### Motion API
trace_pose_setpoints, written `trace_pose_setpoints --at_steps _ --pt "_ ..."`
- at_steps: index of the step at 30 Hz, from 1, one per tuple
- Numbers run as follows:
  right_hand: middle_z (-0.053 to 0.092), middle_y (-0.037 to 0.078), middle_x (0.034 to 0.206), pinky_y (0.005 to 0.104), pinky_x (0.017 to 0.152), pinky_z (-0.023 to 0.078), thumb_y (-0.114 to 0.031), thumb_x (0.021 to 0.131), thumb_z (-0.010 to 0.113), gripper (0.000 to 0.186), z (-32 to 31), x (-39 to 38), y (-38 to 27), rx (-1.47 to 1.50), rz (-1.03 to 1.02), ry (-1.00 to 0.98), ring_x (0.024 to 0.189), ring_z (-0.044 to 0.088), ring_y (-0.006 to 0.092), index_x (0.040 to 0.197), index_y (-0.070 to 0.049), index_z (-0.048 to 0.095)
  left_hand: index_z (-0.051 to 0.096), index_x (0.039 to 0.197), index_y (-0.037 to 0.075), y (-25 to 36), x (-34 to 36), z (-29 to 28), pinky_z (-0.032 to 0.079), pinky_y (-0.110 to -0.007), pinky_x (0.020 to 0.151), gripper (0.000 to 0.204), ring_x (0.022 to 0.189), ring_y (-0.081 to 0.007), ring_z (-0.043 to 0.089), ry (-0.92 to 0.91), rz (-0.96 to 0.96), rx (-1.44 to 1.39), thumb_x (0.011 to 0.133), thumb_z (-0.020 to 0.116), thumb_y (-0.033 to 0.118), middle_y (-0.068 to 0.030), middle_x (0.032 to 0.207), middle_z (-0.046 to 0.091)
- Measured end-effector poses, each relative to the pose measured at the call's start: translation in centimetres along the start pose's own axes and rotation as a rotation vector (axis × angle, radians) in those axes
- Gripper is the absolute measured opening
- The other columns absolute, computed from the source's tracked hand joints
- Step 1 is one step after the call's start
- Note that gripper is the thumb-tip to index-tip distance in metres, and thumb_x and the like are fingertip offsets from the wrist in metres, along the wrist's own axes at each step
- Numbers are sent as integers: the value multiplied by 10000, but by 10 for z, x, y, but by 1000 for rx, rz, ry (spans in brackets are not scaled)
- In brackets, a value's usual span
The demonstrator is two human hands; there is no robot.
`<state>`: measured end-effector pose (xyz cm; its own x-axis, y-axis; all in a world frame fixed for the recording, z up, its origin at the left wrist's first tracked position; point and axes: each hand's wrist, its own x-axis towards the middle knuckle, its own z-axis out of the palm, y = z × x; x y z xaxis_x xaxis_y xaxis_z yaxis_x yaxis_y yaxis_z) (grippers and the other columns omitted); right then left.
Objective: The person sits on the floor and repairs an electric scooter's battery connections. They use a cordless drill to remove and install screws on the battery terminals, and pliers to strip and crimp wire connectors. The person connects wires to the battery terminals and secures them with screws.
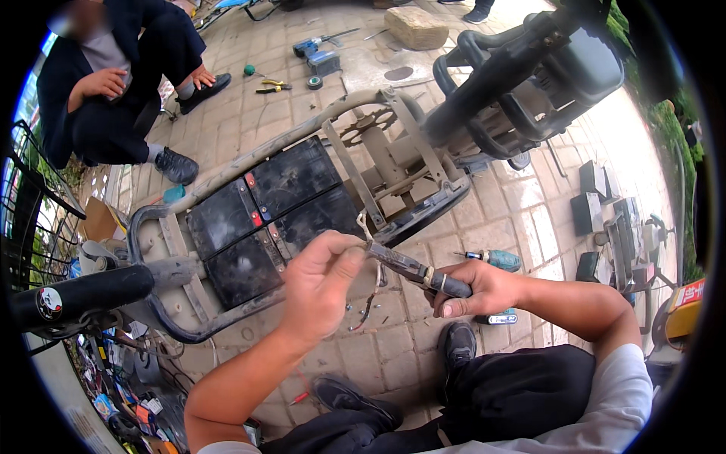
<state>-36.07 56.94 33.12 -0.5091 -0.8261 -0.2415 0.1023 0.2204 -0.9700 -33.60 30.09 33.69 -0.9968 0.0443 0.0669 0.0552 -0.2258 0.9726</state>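
My left hand is closed in a pinch above the batteries' near edge, by a thin pale wire. What lies between its fingertips is partly hidden. My right hand grips the dark handle of a long plier-like tool; its tip meets the left fingertips. Loose wire hangs below the tool. Beneath my left hand, several black batteries sit in the frame of a small vehicle, with metal and red-covered links on their terminals.
A person squats at the upper left. On the paving lie a blue cordless drill, yellow-handled pliers, green tape, a stone block and a teal power tool. Dark boxes stand right; clutter fills the lower left.
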Motion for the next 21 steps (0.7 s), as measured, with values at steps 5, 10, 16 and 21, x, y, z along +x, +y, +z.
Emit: trace_pose_setpoints --at_steps 5,10,16,21 --pt "629 176 1005 381 795 497 -183 799 784 246 -12 -5 -25 -452 -38 147 925 624 321 852 29 672 637 938 1 19 10 -19 440 -281 681 67 752 -189 542 -176 234 528 871 635 5 -65 825 576" --pt "570 137 1084 407 808 470 -197 720 744 206 -24 -9 -67 -1257 -216 312 915 579 312 827 -43 660 636 925 9 32 16 -25 464 -338 674 182 749 -293 550 -316 429 796 757 669 -56 -113 818 575" --pt "575 113 1066 360 809 451 -125 665 665 121 -18 -13 -93 -1545 -181 321 922 564 248 768 -62 667 636 920 9 47 21 -28 447 -351 647 248 720 -290 540 -461 484 933 694 674 -87 -110 805 577" --pt "578 102 1024 345 785 447 -102 677 615 67 -15 -15 -100 -1613 -157 276 902 558 233 715 -63 654 634 934 12 46 18 -29 430 -369 630 275 716 -292 522 -518 490 934 679 666 -85 -103 800 563"
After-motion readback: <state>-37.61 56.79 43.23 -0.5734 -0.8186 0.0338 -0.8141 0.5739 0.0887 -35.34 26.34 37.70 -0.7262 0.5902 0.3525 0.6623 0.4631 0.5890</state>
